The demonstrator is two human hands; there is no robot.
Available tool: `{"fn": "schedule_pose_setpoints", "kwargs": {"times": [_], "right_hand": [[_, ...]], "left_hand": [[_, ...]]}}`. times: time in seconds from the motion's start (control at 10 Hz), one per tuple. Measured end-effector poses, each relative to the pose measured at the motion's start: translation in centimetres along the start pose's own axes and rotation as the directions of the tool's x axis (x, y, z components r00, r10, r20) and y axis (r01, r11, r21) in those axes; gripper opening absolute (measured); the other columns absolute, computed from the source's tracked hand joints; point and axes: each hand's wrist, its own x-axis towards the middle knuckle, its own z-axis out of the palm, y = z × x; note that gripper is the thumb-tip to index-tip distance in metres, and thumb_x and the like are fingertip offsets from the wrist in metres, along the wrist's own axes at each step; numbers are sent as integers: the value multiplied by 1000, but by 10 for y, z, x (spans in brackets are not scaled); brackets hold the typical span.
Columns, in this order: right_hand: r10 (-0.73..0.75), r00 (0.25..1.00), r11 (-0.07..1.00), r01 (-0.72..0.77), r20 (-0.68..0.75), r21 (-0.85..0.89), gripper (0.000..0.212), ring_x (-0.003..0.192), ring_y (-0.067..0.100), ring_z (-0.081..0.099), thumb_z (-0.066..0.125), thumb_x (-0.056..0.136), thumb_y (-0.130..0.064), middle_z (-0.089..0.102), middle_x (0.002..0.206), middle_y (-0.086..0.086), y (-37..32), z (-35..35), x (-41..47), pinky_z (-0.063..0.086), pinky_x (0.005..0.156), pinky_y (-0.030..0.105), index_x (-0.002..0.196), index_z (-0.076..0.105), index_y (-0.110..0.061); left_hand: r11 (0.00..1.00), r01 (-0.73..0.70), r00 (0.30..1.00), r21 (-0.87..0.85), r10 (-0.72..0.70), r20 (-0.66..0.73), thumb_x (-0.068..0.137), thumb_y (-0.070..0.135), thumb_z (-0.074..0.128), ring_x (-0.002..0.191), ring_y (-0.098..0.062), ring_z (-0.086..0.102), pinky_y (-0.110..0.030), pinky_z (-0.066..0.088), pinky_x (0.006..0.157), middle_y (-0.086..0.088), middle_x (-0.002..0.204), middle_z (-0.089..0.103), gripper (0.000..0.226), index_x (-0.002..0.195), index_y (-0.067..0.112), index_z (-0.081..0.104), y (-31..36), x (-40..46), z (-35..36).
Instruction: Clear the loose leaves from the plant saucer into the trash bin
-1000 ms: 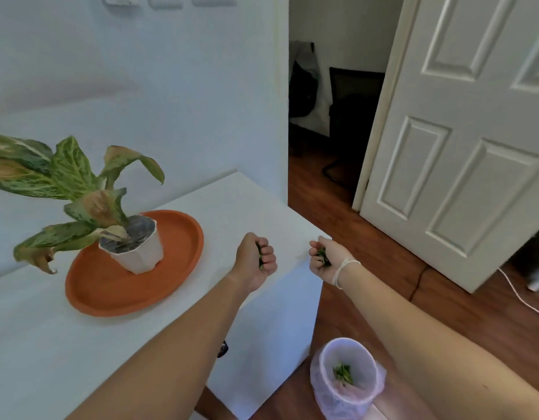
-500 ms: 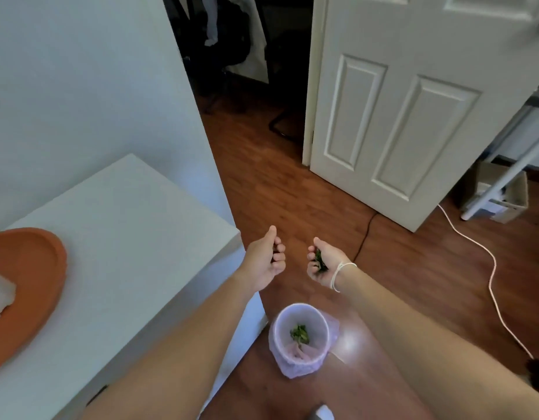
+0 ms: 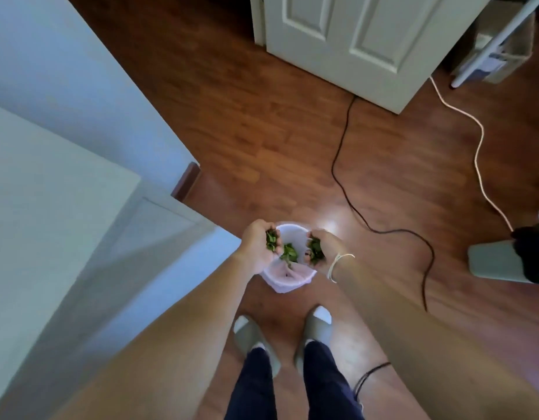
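Note:
A small white trash bin (image 3: 287, 280) with a pale liner stands on the wooden floor in front of my feet. Green leaves (image 3: 289, 253) lie inside it. My left hand (image 3: 257, 247) hovers over the bin's left rim, cupped around a bunch of green leaves (image 3: 271, 241). My right hand (image 3: 322, 250), with a white band on the wrist, hovers over the right rim and holds more leaves (image 3: 316, 249). Both palms face each other above the opening. The plant saucer is out of view.
The white table (image 3: 50, 213) fills the left side, its corner close to the bin. A black cable (image 3: 353, 204) and a white cable (image 3: 474, 140) run across the floor. A white door (image 3: 353, 40) stands at the back. My slippered feet (image 3: 280, 338) are just behind the bin.
My view has tilted down from the table to the floor. Both hands dropped from above the table edge to just over the bin, still holding leaves, fingers loosening.

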Motion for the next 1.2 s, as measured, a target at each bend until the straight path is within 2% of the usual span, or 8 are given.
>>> {"fn": "schedule_pose_setpoints", "kwargs": {"times": [0.1, 0.2, 0.3, 0.4, 0.6, 0.8, 1.1, 1.2], "right_hand": [[52, 998, 998, -51, -19, 45, 9, 58, 22, 44, 53, 90, -18, 47, 69, 7, 28, -5, 59, 42, 35, 17, 90, 50, -10], [50, 998, 992, -46, -30, 117, 15, 68, 23, 54, 54, 89, -20, 56, 78, 9, 44, -4, 99, 51, 54, 32, 97, 54, -7], [86, 996, 963, -84, 2, 256, 32, 94, 33, 61, 61, 84, -25, 63, 101, 16, 58, -6, 135, 53, 92, 46, 110, 56, -7], [107, 994, 948, -104, 10, 301, 41, 115, 32, 59, 59, 87, -34, 59, 118, 15, 68, -12, 163, 47, 100, 47, 120, 53, -10], [106, 994, 968, -107, 16, 228, 55, 126, 25, 44, 46, 93, -45, 43, 138, 4, 73, -19, 184, 39, 92, 38, 143, 38, -22], [118, 993, 957, -117, 13, 264, 64, 138, 23, 37, 47, 94, -46, 29, 155, 8, 73, -18, 179, 39, 80, 26, 149, 30, -19], [54, 998, 989, -57, 24, 135, 63, 139, 24, 34, 44, 93, -51, 36, 151, 6, 30, -7, 106, 33, 92, 31, 145, 36, -16], [-88, 995, 995, 85, 37, 53, 62, 133, 23, 42, 44, 92, -53, 45, 142, 1, 2, -2, 67, 34, 105, 36, 143, 39, -20]], "left_hand": [[999, 8, 1000, -40, -9, -26, 91, 1, 29, 57, -15, 39, -22, 31, 55, -6, 66, 43, 29, 70, 8, 48, -27, 54, -5], [998, 22, 999, -57, -24, -41, 91, 4, 42, 61, -14, 44, -22, 40, 60, -5, 69, 47, 16, 78, 7, 52, -46, 96, -12], [997, 70, 997, -34, -70, -17, 92, 20, 44, 75, -21, 51, -30, 50, 74, -10, 86, 52, 18, 99, 7, 53, -60, 136, -19], [994, 112, 993, 16, -111, -28, 95, 34, 40, 100, -26, 53, -34, 48, 86, -13, 106, 56, 40, 126, 10, 50, -75, 166, -22], [988, 149, 988, 49, -146, -50, 99, 35, 36, 142, -29, 30, -34, 32, 106, -14, 150, 34, 56, 147, 7, 28, -86, 194, -18], [987, 141, 989, 72, -136, -60, 96, 40, 41, 143, -30, 27, -34, 31, 108, -15, 154, 28, 60, 145, 9, 30, -86, 198, -29], [980, 7, 1000, 198, -1, -26, 96, 41, 39, 137, -30, 35, -34, 28, 113, -12, 153, 31, 59, 146, 10, 32, -37, 131, -11], [978, -80, 996, 192, 71, 56, 97, 41, 37, 139, -29, 33, -36, 24, 115, -11, 158, 24, 62, 149, 10, 24, -4, 87, 3]]}}
